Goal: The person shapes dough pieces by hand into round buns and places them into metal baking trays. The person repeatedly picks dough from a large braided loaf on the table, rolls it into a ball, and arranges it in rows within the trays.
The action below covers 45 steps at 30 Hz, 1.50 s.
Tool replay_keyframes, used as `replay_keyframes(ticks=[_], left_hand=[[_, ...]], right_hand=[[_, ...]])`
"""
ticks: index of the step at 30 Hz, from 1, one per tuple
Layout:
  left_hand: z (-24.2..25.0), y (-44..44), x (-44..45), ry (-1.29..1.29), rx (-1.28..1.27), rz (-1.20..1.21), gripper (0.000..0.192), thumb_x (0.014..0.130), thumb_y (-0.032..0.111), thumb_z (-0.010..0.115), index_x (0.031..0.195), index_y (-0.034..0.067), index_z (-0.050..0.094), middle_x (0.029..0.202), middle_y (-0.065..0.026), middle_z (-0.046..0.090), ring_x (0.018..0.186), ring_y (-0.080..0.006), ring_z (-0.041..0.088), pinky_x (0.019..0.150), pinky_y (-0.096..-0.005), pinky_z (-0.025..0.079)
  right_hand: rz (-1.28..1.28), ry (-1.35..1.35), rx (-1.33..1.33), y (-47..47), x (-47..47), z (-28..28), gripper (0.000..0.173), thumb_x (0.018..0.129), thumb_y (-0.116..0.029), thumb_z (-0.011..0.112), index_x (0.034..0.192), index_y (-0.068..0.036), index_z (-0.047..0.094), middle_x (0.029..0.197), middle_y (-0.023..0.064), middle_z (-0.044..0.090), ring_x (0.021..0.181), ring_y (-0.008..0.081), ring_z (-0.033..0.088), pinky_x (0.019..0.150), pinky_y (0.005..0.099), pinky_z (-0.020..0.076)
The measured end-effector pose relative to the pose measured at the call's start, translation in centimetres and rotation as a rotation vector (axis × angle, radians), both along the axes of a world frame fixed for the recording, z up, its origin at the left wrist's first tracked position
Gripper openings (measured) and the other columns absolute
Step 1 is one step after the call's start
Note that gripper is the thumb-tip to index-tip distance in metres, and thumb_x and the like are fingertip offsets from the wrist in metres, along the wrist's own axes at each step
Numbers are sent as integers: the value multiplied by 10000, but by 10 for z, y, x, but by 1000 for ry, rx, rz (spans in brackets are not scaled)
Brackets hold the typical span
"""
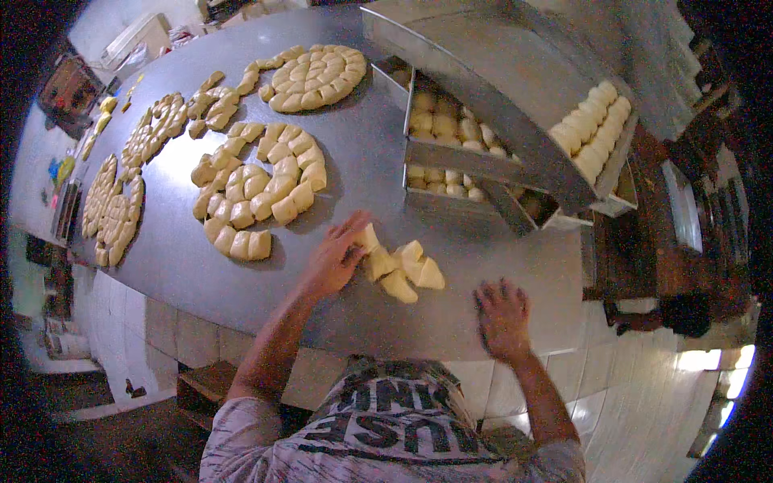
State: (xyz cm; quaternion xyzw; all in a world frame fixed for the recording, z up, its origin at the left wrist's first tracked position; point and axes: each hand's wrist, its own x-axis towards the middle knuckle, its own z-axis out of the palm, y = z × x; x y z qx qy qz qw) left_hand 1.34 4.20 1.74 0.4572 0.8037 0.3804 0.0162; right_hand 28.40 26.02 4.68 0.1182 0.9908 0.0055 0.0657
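My left hand [336, 256] is palm down over the steel table, its blurred fingers against the end of a small cluster of cut dough pieces [380, 263]. Whether it grips a piece is hidden. Several pale wedges, including a pointed dough piece [431, 275], lie between my two hands. To the right of them, my right hand [504, 320] is palm down near the table's front edge, fingers apart and away from the cluster. Its underside is out of sight. Beyond my left hand sits a large coil of cut dough [266, 187].
Farther back lie a round dough coil [317, 78] and more cut dough at left [115, 217]. Metal trays are stacked crosswise at right; dough balls [444, 121] fill the lower ones, and rows of dough [595, 130] sit in the top tray [477, 78].
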Motion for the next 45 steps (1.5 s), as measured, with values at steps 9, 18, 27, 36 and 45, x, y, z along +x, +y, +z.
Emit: replay_keyframes(ticks=[9,18,27,36,45], left_hand=[[-47,-139,-55,-160,-108,295,342,907,193,609,1207,36,562,1140,-161,584,1077,-349,536,951,-411,426],[8,-149,-5,-795,592,590,405,912,198,652,1253,49,493,1023,-45,587,883,-133,540,750,-276,447],[8,-107,23,-1010,517,267,549,838,13,665,1338,38,440,1101,-61,576,991,-170,560,858,-311,482],[37,-31,28,-1036,404,241,196,945,96,578,1121,76,493,1073,-63,563,1002,-187,579,820,-313,502],[4,-53,31,-1012,393,435,194,903,59,638,971,140,475,831,28,512,702,-78,486,610,-235,425]], right_hand=[[-239,388,-232,-10,-11,-49,411,880,-322,597,1155,-23,535,1193,217,513,1143,422,444,988,580,316],[-322,702,-135,29,-32,-92,312,806,-284,695,972,-31,614,1065,187,592,1029,379,521,898,487,433],[-439,676,-242,74,-37,-57,234,803,-199,665,938,-25,585,999,175,567,1017,383,507,940,478,402],[-428,512,-122,81,-3,-62,371,838,-200,623,1141,8,567,1196,240,546,1234,419,442,1080,505,337],[-355,917,-1220,170,13,124,410,821,-61,607,1218,-23,514,1143,66,586,1093,183,548,973,316,430]])
